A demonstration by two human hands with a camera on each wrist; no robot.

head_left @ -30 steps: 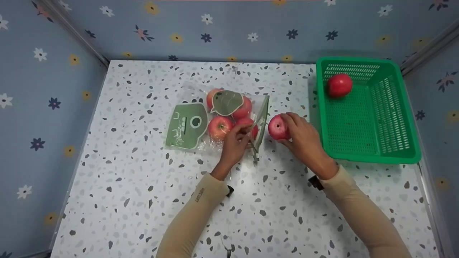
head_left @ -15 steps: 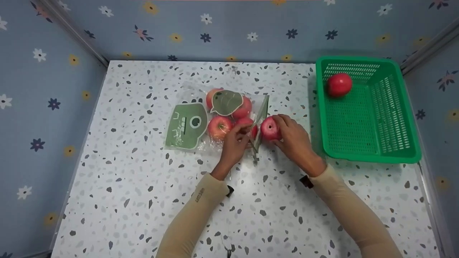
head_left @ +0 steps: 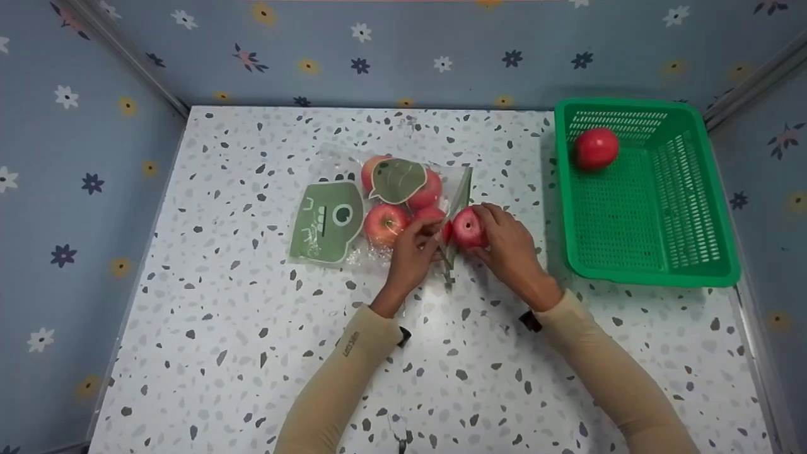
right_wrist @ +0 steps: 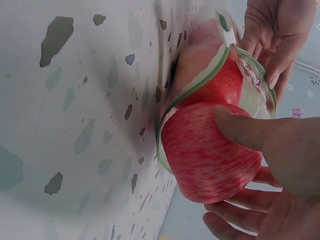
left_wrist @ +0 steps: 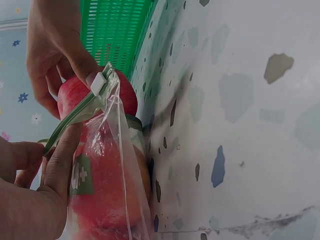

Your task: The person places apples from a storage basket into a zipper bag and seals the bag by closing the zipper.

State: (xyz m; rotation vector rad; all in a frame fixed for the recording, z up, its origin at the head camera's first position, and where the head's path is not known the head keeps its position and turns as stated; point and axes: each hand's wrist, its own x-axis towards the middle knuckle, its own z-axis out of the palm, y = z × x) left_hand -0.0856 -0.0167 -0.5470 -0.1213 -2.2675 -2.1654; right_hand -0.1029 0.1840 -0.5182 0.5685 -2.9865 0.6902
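A clear zip bag [head_left: 334,224] printed with green shapes lies in the middle of the table with several red apples inside. My left hand [head_left: 413,255] pinches the green zip edge [left_wrist: 70,122] of its mouth, which faces right. In the right wrist view the mouth gapes, and a white slider [right_wrist: 227,36] sits on the zip. My right hand [head_left: 507,246] grips a red apple [right_wrist: 210,155], thumb on one side and fingers round the other. That apple is right at the bag's mouth, close against another apple [right_wrist: 220,85] inside.
A green plastic basket [head_left: 649,277] stands at the table's right side, with one red apple [head_left: 596,149] in its back left corner. The speckled white table [head_left: 220,378] is bounded by blue flowered walls [head_left: 403,57] at the back and both sides.
My right hand has carried its apple leftward, from beside the bag up to its mouth. The left hand has stayed in place on the bag's edge.
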